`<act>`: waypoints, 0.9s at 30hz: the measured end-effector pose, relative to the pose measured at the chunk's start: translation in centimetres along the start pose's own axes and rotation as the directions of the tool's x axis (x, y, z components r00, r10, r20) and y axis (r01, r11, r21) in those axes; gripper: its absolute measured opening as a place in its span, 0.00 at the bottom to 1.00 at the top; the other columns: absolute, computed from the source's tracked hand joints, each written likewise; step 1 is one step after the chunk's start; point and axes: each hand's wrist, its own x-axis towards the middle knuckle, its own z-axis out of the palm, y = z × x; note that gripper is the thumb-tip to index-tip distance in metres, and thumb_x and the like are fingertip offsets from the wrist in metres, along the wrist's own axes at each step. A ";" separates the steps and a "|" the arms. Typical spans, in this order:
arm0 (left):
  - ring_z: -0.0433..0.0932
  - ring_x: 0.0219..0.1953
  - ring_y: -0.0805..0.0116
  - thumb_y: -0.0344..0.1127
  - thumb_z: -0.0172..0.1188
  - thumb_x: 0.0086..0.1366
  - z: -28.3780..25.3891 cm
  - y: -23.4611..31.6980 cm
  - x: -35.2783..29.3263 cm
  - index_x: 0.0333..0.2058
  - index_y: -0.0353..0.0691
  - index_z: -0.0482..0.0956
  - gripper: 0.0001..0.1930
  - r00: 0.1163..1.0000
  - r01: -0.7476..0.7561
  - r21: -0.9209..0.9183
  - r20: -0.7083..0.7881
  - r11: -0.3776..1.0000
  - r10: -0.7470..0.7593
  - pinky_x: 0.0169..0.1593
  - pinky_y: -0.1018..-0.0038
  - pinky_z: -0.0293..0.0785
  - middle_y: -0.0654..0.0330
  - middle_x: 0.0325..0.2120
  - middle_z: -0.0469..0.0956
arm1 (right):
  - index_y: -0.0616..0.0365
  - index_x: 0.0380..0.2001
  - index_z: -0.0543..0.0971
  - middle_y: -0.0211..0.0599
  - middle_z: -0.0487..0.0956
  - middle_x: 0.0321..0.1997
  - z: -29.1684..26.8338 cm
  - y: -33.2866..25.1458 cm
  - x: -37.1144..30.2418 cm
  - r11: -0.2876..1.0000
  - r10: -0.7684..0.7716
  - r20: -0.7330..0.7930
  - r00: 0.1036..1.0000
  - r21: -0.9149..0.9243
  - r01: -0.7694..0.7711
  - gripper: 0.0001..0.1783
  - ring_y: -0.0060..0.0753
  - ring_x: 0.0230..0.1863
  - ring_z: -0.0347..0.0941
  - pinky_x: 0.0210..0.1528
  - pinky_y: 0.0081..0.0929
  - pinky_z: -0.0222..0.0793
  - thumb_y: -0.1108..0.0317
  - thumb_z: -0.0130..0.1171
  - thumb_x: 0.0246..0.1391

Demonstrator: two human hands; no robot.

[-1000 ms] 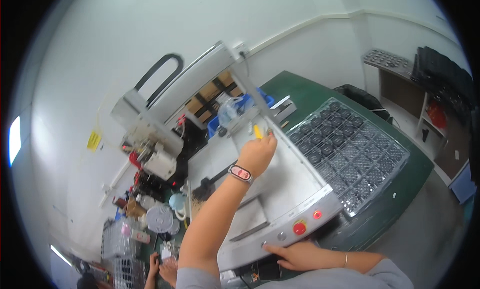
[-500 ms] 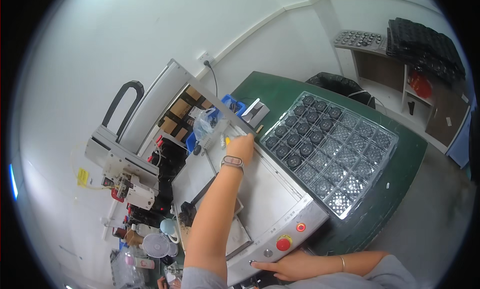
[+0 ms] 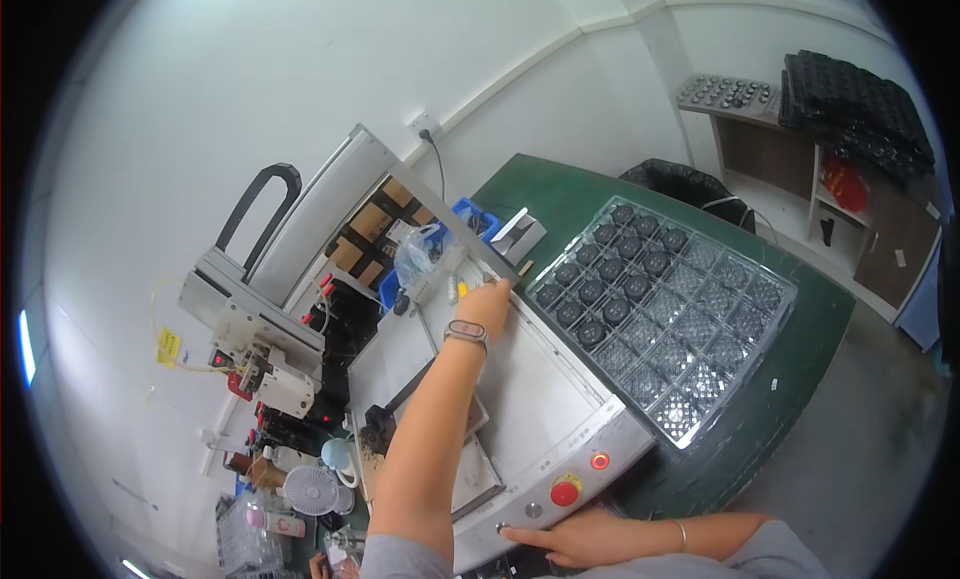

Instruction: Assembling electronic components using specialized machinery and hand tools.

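Note:
My left hand (image 3: 485, 306), with a band on the wrist, reaches across the machine's white bed (image 3: 545, 364) to its far end. Its fingers look curled and are mostly hidden behind the back of the hand. Just beside them lie a yellow piece (image 3: 463, 289) and a small clear tube (image 3: 452, 286). Near the front edge, my right hand (image 3: 590, 537) stretches its index finger onto a small round button (image 3: 502, 528) on the front panel, holding nothing. A red emergency stop knob (image 3: 565, 493), a plain metal button (image 3: 534, 510) and a lit red button (image 3: 600, 461) sit to its right.
A clear tray (image 3: 690, 324) of round black parts lies on the green table (image 3: 560, 184). Left stand the machine's gantry head (image 3: 275, 379), a small fan (image 3: 312, 490) and bottles. Another person's fingers (image 3: 319, 565) show at the lower left. Black trays (image 3: 850, 104) are stacked on a cabinet.
The view has shifted slightly. My left hand stays at the far end of the bed, and my right index finger stays on the button.

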 end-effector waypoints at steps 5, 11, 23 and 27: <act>0.77 0.37 0.51 0.32 0.47 0.60 0.6 -0.6 0.5 0.35 0.38 0.70 0.07 0.997 0.075 -0.059 0.005 0.995 -0.075 0.39 0.60 0.74 0.49 0.33 0.76 | 0.42 0.64 0.53 0.44 0.75 0.25 -1.2 -0.7 -0.1 0.997 0.031 0.038 0.999 0.072 -0.034 0.41 0.46 0.24 0.74 0.24 0.38 0.68 0.72 0.51 0.45; 0.75 0.40 0.47 0.30 0.48 0.59 0.3 0.2 0.7 0.38 0.36 0.70 0.09 0.991 0.134 -0.048 0.012 0.990 -0.134 0.43 0.59 0.71 0.46 0.36 0.75 | 0.43 0.65 0.49 0.44 0.75 0.27 -2.7 -1.2 -0.1 0.990 0.070 0.173 0.982 0.110 -0.090 0.42 0.47 0.27 0.74 0.26 0.38 0.69 0.70 0.54 0.47; 0.75 0.35 0.58 0.43 0.60 0.53 -9.6 7.8 -9.5 0.35 0.37 0.72 0.16 0.975 -0.119 -0.070 -0.198 0.990 0.103 0.34 0.65 0.72 0.55 0.33 0.74 | 0.40 0.64 0.51 0.50 0.75 0.42 -1.8 -0.5 0.1 0.993 0.117 0.225 0.967 -0.041 -0.110 0.40 0.53 0.38 0.75 0.38 0.44 0.72 0.63 0.56 0.49; 0.74 0.28 0.62 0.31 0.61 0.52 -15.1 8.1 -19.1 0.36 0.38 0.77 0.12 0.822 -0.278 -0.300 -0.565 0.912 0.064 0.31 0.70 0.70 0.58 0.29 0.76 | 0.43 0.62 0.57 0.53 0.73 0.46 -2.9 -1.8 1.0 0.993 0.029 0.076 0.997 -0.116 -0.020 0.37 0.57 0.43 0.72 0.43 0.46 0.69 0.60 0.58 0.48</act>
